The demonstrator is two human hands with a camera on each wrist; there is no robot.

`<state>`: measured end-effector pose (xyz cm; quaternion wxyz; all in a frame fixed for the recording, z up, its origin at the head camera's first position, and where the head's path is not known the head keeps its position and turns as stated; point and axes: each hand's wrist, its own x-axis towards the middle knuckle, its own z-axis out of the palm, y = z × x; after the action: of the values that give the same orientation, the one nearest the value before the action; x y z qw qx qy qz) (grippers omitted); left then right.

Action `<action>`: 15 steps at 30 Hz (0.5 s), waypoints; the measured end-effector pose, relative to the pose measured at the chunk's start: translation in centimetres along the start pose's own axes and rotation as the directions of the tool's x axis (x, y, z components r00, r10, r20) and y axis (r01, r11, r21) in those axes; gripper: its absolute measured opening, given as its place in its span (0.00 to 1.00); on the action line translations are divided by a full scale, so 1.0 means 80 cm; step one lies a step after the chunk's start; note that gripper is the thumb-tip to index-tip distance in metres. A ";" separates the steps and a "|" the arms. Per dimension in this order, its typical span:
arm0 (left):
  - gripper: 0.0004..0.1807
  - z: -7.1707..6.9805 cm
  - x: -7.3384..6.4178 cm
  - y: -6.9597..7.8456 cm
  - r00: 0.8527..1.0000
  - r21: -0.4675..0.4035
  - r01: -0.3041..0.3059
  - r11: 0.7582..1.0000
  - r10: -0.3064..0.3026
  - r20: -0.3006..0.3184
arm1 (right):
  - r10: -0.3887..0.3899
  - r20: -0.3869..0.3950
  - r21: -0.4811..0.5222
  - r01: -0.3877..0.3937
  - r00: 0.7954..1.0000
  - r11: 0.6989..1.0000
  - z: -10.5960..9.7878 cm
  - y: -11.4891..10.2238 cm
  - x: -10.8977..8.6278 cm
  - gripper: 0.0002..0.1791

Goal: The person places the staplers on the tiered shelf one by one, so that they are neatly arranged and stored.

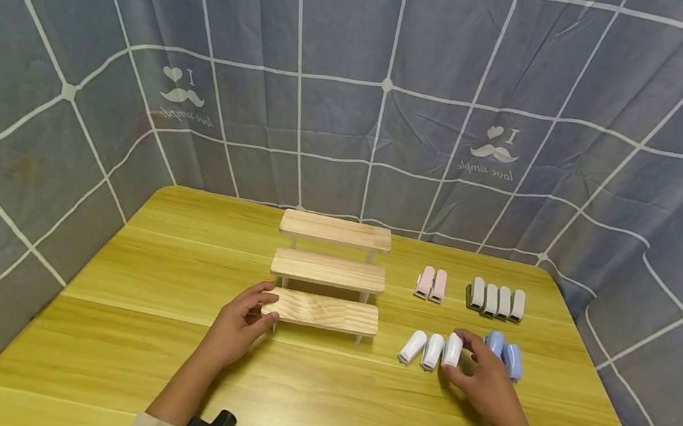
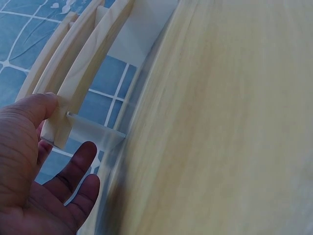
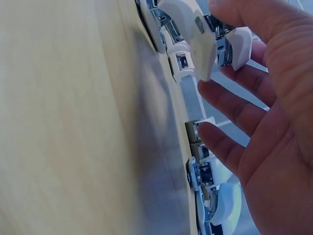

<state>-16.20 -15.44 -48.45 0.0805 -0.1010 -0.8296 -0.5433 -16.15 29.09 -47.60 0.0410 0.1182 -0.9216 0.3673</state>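
Observation:
My left hand (image 1: 234,329) holds the left end of the lowest step of a three-tier wooden display stand (image 1: 322,311), with the thumb and a finger at the board's end. The left wrist view shows the other fingers loosely bent beside the stand's clear side support (image 2: 100,132). Between thumb and fingers, my right hand (image 1: 490,388) pinches a white mini stapler (image 1: 453,349), which appears tilted above the table in the right wrist view. Two more white mini staplers (image 1: 432,352) lie just left of it. Blue mini staplers (image 1: 511,361) lie right beside the hand, partly hidden by it.
Two pink mini staplers (image 1: 432,284) lie right of the stand's upper steps. Farther right is a row of several grey mini staplers (image 1: 503,303). A grey-blue gridded curtain (image 1: 342,117) surrounds the back and sides of the yellow wooden table (image 1: 312,407).

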 end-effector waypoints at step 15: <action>0.16 0.000 0.000 -0.001 1.000 -0.010 0.001 1.000 -0.001 -0.004 | -0.040 -0.059 0.032 0.042 0.997 0.999 -0.002 -0.006 -0.003 0.34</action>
<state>-16.23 -15.43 -48.51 0.0814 -0.0996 -0.8266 -0.5478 -15.76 28.89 -47.18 0.0736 0.1271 -0.9111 0.3852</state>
